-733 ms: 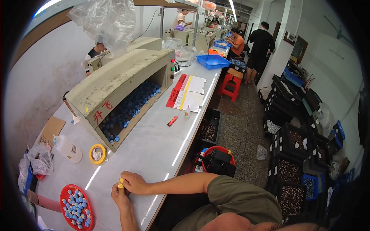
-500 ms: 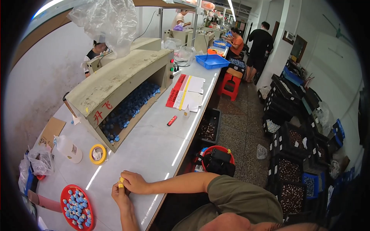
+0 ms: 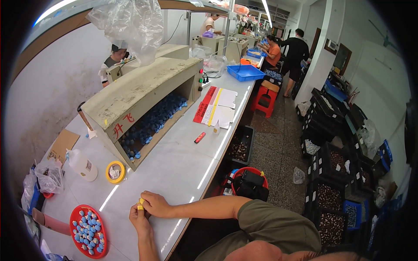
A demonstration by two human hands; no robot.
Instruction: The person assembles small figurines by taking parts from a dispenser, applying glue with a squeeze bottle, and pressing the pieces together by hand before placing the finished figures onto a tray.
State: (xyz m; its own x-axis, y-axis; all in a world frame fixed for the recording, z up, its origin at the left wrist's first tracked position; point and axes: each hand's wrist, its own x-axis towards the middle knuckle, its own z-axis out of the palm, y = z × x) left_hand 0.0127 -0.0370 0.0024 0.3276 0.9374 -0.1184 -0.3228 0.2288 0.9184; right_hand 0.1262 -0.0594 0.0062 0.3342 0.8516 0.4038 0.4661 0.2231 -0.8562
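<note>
My left hand [image 3: 140,219] and my right hand [image 3: 157,205] meet above the grey table near its front edge. Both are closed, fingertips pressed together. Bits of yellow, which look like tape wrapped on the fingers, show at the fingertips. Whatever is pinched between them is too small or hidden to name. Left of my hands lies a red oval tray [image 3: 73,214] holding several small blue-and-pale round pieces [image 3: 90,229]. Beyond my hands is a roll of yellow tape [image 3: 108,172] with crumpled white material in its middle.
A beige box-shaped machine [image 3: 150,87] with blue pieces inside stands ahead. Around it are a white bottle [image 3: 85,167], a red marker-like object [image 3: 200,137], a red-and-white card [image 3: 208,104] and a blue tray [image 3: 246,73]. Black crates [image 3: 328,187] line the right; several people work farther off.
The whole view has shifted slightly, so the table things appear a little to the right. My hands stay pinched together with only slight finger movement. A person in black has shifted posture in the aisle.
</note>
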